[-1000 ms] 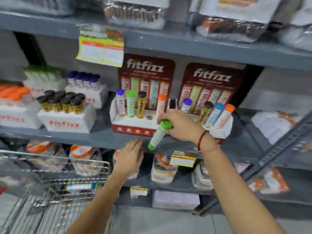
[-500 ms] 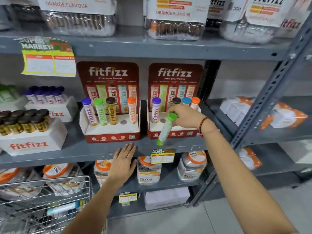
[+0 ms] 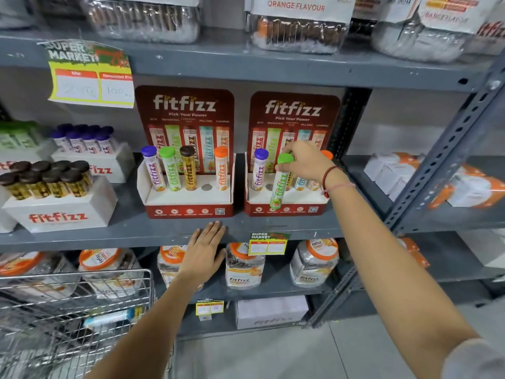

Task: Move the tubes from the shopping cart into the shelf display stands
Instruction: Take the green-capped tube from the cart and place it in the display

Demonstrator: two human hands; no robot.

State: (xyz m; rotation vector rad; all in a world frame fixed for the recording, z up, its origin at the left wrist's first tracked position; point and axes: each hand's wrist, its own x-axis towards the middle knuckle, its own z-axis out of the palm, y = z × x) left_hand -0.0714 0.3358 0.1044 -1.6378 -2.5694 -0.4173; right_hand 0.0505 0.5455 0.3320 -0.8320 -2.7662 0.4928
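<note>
Green-capped tube [image 3: 279,184] is pinched up by its cap in the right hand [image 3: 306,162], hanging tilted just in front of the right display stand [image 3: 285,207], while the left hand [image 3: 203,250] lies flat, fingers loose, against the shelf edge [image 3: 109,236].

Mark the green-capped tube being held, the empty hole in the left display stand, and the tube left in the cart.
green-capped tube [image 3: 279,187], head view, label mid-body.
empty hole [image 3: 207,187], head view, its centre.
cart tube [image 3: 109,318], head view, pale body.
</note>
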